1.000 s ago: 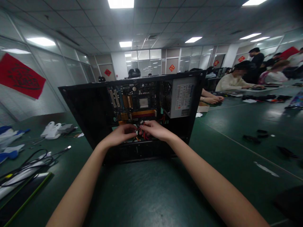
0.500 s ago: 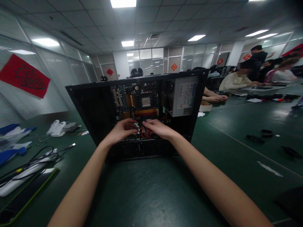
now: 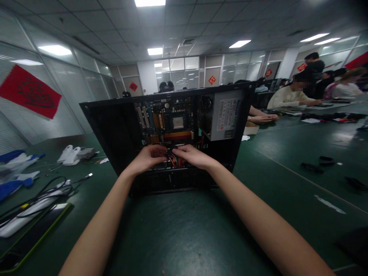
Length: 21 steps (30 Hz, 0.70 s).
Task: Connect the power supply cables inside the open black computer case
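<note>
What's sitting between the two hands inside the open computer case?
A bundle of red and dark wires, seen in the head view, between the left hand and right hand.

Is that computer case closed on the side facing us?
No, the computer case is open, showing its motherboard and power supply above the left hand and right hand.

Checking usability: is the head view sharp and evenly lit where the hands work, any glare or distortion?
Head view: wide-angle bending at the edges; ceiling lights blown out; left hand, right hand and wires dim and soft inside the dark case.
</note>
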Each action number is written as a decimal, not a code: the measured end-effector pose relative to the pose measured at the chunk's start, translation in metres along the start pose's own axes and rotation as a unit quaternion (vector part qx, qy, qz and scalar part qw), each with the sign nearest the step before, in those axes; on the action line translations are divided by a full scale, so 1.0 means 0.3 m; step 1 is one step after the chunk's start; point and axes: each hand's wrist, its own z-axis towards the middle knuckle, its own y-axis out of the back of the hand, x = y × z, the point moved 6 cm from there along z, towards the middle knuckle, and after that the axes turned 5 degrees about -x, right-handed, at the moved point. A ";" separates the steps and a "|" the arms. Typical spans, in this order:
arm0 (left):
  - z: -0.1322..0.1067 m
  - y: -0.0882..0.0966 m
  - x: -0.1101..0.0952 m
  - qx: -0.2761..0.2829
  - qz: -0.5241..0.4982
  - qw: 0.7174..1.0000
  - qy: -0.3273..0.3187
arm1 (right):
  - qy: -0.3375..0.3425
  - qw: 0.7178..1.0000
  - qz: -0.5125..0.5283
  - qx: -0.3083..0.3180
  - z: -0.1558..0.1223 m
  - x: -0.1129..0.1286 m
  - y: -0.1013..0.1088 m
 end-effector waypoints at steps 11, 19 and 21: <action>-0.002 0.004 -0.002 0.001 0.010 1.000 0.021 | 0.065 0.994 -0.086 0.005 0.002 0.026 -0.002; -0.005 0.007 0.009 0.012 0.020 0.999 0.033 | 0.067 0.991 -0.117 0.016 -0.010 0.047 -0.011; -0.007 0.005 0.008 0.014 0.024 0.999 0.035 | 0.069 0.990 -0.124 0.020 -0.009 0.046 -0.011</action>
